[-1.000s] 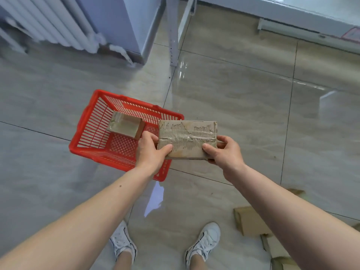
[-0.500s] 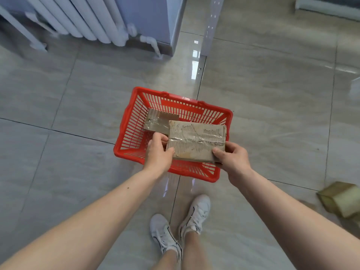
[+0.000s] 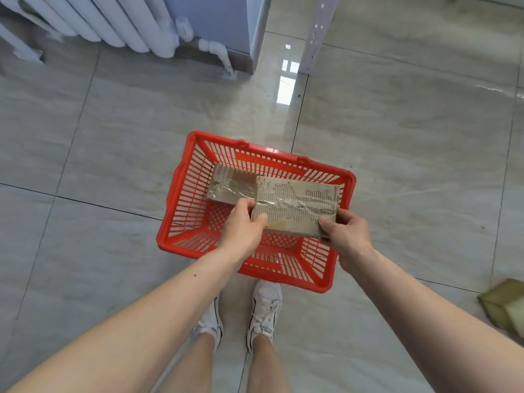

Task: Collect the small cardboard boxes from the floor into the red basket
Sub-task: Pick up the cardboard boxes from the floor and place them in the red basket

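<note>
One taped cardboard box (image 3: pixel 296 207) hangs over the red basket (image 3: pixel 347 177), pinched at its ends by the left hand (image 3: pixel 241 228) and right hand (image 3: pixel 347 236). Another box (image 3: pixel 229 186) already lies inside; a third (image 3: pixel 503 303) waits on the floor right of the basket.

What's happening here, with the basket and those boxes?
A person is tidying boxes off the tiled floor. Both the left hand and the right hand grip a flat, taped brown cardboard box, holding it over the red plastic slatted basket that stands on the floor by their white sneakers. A smaller taped cardboard box already lies inside the basket. Another brown box sits on the floor at the right edge.
</note>
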